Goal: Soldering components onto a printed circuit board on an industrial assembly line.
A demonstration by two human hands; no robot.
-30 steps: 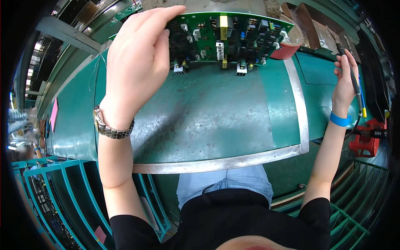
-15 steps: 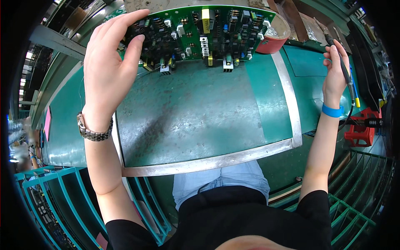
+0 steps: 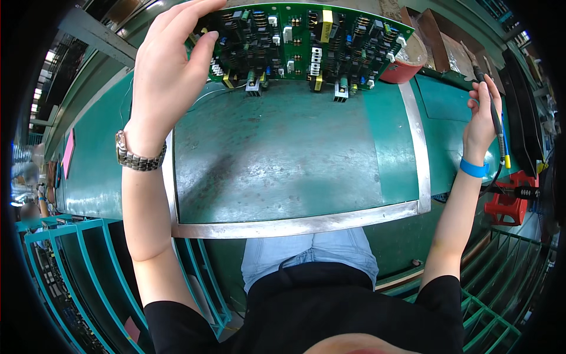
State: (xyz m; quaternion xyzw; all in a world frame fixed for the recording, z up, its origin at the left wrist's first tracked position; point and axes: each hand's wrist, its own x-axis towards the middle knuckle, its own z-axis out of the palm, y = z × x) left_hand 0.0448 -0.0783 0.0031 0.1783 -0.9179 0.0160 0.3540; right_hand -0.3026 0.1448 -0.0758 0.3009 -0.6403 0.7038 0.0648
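Note:
A green circuit board, thick with components, stands on edge at the far side of the bench with its populated face toward me. My left hand grips its left end, thumb in front and fingers reaching over the top edge. Small metal heatsinks stick out along the board's lower edge. Off to the far right, my right hand is closed around a soldering iron, whose thin end points away from me, apart from the board. The iron's cable runs down beside my wrist.
A pale metal frame borders the green work surface. A red-sided round roll stands by the board's right end, near brown trays. Racks flank me below, and a red stool is at right.
The whole view has shifted slightly, so the board and both hands appear farther right. My left hand keeps its grip on the board, and my right hand still holds the soldering iron.

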